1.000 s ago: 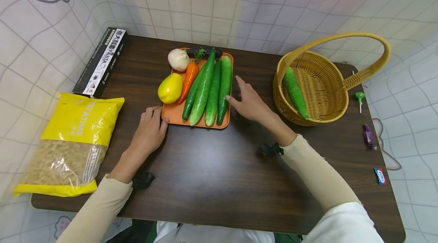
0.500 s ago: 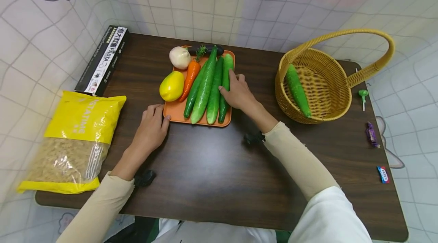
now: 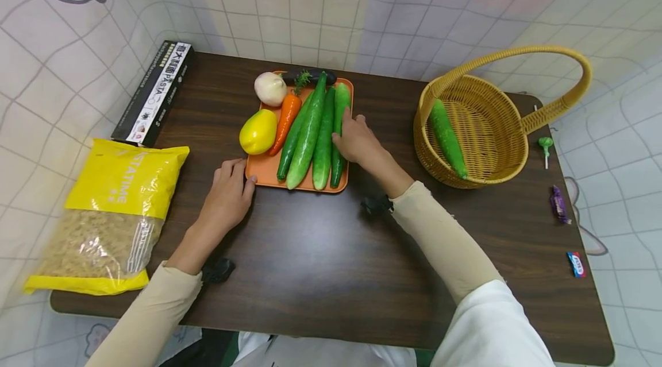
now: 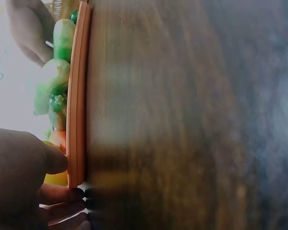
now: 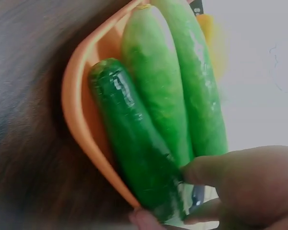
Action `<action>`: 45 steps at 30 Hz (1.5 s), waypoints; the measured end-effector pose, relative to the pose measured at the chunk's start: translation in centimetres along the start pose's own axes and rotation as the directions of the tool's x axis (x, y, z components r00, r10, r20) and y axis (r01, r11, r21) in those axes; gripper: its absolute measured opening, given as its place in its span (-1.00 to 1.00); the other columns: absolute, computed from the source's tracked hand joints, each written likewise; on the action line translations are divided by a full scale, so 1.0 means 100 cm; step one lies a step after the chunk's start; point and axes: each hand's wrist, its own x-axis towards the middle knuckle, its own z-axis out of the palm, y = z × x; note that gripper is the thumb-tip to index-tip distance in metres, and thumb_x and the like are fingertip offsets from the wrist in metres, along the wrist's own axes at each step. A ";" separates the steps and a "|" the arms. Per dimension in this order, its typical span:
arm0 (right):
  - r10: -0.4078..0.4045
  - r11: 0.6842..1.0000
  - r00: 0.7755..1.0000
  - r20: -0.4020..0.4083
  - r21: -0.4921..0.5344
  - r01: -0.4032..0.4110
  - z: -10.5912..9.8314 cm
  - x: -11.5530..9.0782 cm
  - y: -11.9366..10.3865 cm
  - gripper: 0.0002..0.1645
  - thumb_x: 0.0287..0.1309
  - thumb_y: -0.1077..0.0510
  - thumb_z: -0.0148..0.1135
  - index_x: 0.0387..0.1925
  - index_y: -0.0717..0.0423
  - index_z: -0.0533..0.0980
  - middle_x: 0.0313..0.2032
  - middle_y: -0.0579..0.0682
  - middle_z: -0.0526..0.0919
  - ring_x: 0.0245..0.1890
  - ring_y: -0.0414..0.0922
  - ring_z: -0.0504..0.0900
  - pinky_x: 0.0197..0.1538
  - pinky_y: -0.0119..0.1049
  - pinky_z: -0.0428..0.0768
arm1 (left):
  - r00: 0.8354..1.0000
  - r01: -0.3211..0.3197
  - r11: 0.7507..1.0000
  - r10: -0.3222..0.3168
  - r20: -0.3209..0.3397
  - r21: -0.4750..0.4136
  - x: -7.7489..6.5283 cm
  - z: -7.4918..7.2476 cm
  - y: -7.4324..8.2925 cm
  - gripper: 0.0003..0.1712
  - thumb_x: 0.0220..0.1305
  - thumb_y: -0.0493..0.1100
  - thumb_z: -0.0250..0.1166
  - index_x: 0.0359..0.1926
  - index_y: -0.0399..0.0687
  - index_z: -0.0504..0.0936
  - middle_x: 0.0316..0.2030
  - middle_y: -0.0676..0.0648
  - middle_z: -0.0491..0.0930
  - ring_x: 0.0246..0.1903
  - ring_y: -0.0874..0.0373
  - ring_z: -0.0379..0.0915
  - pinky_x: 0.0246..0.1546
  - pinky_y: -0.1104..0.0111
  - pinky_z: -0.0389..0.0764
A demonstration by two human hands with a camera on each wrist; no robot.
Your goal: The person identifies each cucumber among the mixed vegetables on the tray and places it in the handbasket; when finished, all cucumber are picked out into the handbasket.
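An orange tray bears several green cucumbers, a carrot, a yellow pear-shaped item, a white bulb-shaped vegetable and a dark eggplant. My left hand holds the tray's near left corner; in the left wrist view its thumb is at the rim and the fingers reach past the corner. My right hand grips the rightmost cucumber about its middle, thumb on one side and fingers on the other. That cucumber lies in the tray beside the others.
A wicker basket with a tall handle stands at the right, one cucumber inside. On the left lie a yellow pasta bag and a black pasta box. A green lollipop and two wrapped sweets line the right table edge.
My right hand has moved left from beside the tray onto the rightmost cucumber and taken hold of it. The left hand has stayed at the tray's corner.
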 end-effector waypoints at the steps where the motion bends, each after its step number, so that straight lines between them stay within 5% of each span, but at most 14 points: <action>1: 0.003 1.000 1.000 0.004 -0.017 -0.003 0.000 0.000 -0.002 -0.10 0.54 -0.06 -0.07 0.58 0.14 -0.29 0.47 0.35 -0.05 0.26 0.18 0.35 0.17 0.02 0.41 | 1.000 0.002 1.000 -0.002 0.001 -0.001 0.000 0.000 0.000 -0.37 0.57 -0.07 0.04 0.45 -0.38 0.18 0.37 -0.33 0.10 0.26 -0.22 0.05 0.24 -0.07 0.32; 14: 0.047 0.987 0.999 0.007 -0.155 -0.046 0.001 -0.002 -0.018 -0.14 0.53 0.01 -0.07 0.58 0.19 -0.24 0.43 0.31 0.14 0.41 0.19 0.16 0.20 0.03 0.40 | 1.000 0.000 1.000 0.000 -0.004 -0.008 -0.003 0.001 -0.002 -0.37 0.56 -0.08 0.05 0.44 -0.38 0.19 0.35 -0.33 0.11 0.24 -0.22 0.06 0.23 -0.07 0.33; 24: 0.014 1.000 1.000 0.009 -0.007 -0.014 0.004 -0.005 -0.015 -0.08 0.51 -0.04 -0.01 0.59 0.09 -0.28 0.49 0.28 -0.05 0.47 0.16 0.01 0.37 0.03 0.21 | 1.000 -0.001 1.000 0.001 0.000 0.000 -0.003 0.001 -0.001 -0.37 0.57 -0.07 0.03 0.45 -0.37 0.18 0.37 -0.33 0.10 0.25 -0.22 0.06 0.23 -0.07 0.33; 30: -0.002 1.000 0.997 -0.081 0.011 0.003 0.001 -0.008 -0.012 -0.09 0.49 -0.09 0.01 0.60 0.04 -0.21 0.47 0.26 -0.02 0.42 0.15 0.08 0.31 0.03 0.28 | 1.000 -0.009 1.000 0.009 -0.004 -0.003 -0.001 0.002 -0.001 -0.38 0.57 -0.07 0.03 0.45 -0.36 0.19 0.36 -0.32 0.11 0.25 -0.21 0.06 0.22 -0.06 0.33; 37: -0.127 0.986 0.966 -0.223 0.079 0.148 0.009 -0.017 -0.026 -0.07 0.47 -0.16 0.02 0.60 0.03 -0.18 0.42 0.25 0.11 0.32 0.13 0.25 0.23 0.00 0.37 | 1.000 -0.008 1.000 0.008 -0.010 -0.006 -0.002 0.000 0.000 -0.38 0.57 -0.08 0.04 0.45 -0.37 0.19 0.36 -0.33 0.11 0.25 -0.22 0.06 0.22 -0.07 0.34; 45: -0.138 0.984 0.965 -0.225 0.083 0.160 0.032 -0.018 -0.049 0.04 0.41 -0.21 0.10 0.61 -0.02 -0.24 0.46 0.23 -0.01 0.39 0.11 0.17 0.24 -0.03 0.42 | 1.000 -0.017 1.000 0.017 -0.014 -0.012 -0.002 0.000 0.001 -0.38 0.56 -0.09 0.05 0.44 -0.38 0.19 0.36 -0.33 0.11 0.25 -0.22 0.06 0.22 -0.06 0.33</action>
